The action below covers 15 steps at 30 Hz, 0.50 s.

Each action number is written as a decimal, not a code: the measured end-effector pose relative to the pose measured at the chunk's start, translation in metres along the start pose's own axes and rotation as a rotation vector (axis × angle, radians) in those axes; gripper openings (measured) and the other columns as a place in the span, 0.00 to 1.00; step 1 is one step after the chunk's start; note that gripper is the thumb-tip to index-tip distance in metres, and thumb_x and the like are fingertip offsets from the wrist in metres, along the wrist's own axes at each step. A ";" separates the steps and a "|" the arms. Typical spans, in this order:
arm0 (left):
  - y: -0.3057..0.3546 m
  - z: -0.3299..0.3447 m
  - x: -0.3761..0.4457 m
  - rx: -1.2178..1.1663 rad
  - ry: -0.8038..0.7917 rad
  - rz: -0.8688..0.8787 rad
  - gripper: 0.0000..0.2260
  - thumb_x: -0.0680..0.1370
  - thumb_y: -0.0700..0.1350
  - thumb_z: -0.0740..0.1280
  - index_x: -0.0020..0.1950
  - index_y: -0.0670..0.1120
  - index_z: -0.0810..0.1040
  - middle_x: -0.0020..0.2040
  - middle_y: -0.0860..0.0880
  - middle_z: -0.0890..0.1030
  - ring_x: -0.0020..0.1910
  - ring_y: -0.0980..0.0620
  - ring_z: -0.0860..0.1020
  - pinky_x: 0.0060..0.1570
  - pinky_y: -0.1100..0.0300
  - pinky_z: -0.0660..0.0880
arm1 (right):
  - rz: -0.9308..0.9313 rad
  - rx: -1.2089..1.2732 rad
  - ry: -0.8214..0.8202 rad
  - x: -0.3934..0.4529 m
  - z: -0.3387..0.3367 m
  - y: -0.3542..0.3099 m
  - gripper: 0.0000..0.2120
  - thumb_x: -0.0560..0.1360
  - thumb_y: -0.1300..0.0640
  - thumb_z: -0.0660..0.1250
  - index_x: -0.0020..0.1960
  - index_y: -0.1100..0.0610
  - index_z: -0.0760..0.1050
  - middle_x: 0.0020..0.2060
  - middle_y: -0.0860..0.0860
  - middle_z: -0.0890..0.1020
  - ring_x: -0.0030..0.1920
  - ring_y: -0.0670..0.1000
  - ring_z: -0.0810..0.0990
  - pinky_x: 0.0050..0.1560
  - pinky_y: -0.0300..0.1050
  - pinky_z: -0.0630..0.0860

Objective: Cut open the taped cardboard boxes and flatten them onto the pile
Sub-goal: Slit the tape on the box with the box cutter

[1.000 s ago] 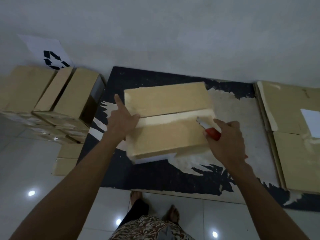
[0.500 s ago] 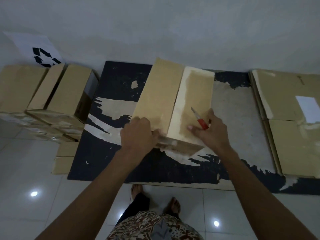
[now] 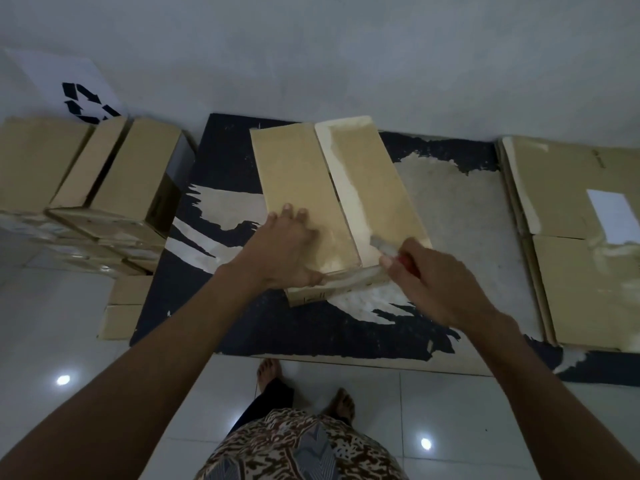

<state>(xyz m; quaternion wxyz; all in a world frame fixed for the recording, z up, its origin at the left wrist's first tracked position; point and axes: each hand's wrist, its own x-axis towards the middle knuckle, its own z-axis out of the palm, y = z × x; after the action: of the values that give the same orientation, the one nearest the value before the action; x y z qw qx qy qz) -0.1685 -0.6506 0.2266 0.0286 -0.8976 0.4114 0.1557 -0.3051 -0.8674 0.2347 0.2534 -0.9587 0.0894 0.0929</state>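
White glossy floor tiles (image 3: 86,341) and a pale grey wall (image 3: 346,46) frame the work area, where a worn black mat (image 3: 225,161) with torn pale patches lies flat against the wall. Far to the left of the fingers, a white sheet with a black recycling symbol (image 3: 86,102) leans on the wall behind a stack of closed cardboard boxes (image 3: 114,181), with a smaller box (image 3: 123,306) on the floor in front of them. On the mat, the cardboard box (image 3: 332,192) being worked on sits lengthways, its two top flaps meeting at a taped seam that runs away from the person. The left hand (image 3: 284,247) lies flat on the left flap at its near end, fingers straight and spread, pressing down, the fingertips (image 3: 287,211) pointing toward the wall. Just right of those fingers, across the seam, the right hand (image 3: 433,282) is curled round a red-handled cutter (image 3: 388,249), whose blade end rests at the near right corner of the box, close to the taped front edge. Well to the right of both hands, flattened cardboard (image 3: 571,209) is piled on the mat's far side, a white label (image 3: 616,220) on its top sheet. Below the arms, two bare feet (image 3: 341,403) stand on the tiles.
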 end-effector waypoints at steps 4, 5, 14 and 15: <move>-0.003 0.002 0.002 0.001 -0.051 0.014 0.33 0.75 0.68 0.62 0.66 0.42 0.73 0.68 0.37 0.68 0.69 0.36 0.64 0.67 0.43 0.64 | -0.034 -0.187 -0.087 -0.019 0.025 0.003 0.21 0.77 0.32 0.45 0.50 0.47 0.67 0.36 0.43 0.74 0.36 0.42 0.74 0.43 0.44 0.74; -0.002 0.002 0.002 -0.001 -0.063 0.017 0.33 0.76 0.67 0.61 0.66 0.41 0.72 0.69 0.37 0.67 0.70 0.36 0.63 0.68 0.43 0.63 | -0.026 -0.221 -0.078 -0.019 0.029 0.003 0.22 0.77 0.32 0.44 0.51 0.47 0.67 0.37 0.44 0.75 0.37 0.43 0.74 0.44 0.45 0.74; 0.002 -0.004 0.001 -0.055 -0.130 -0.001 0.41 0.67 0.72 0.51 0.63 0.41 0.74 0.66 0.38 0.70 0.69 0.36 0.64 0.69 0.41 0.62 | -0.054 -0.324 -0.031 -0.003 0.036 -0.009 0.20 0.80 0.34 0.47 0.52 0.48 0.68 0.42 0.47 0.78 0.41 0.51 0.79 0.45 0.49 0.75; 0.002 -0.004 0.001 -0.058 -0.131 -0.007 0.42 0.66 0.72 0.49 0.63 0.41 0.74 0.66 0.38 0.71 0.69 0.37 0.64 0.70 0.41 0.62 | -0.062 -0.327 -0.037 -0.002 0.035 -0.010 0.20 0.80 0.34 0.48 0.52 0.48 0.69 0.42 0.47 0.79 0.42 0.51 0.79 0.45 0.48 0.75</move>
<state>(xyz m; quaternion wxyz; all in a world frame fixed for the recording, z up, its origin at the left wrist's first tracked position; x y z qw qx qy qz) -0.1683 -0.6536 0.2301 0.0301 -0.8874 0.4007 0.2260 -0.3091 -0.8409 0.2097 0.0984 -0.9876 0.0387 0.1159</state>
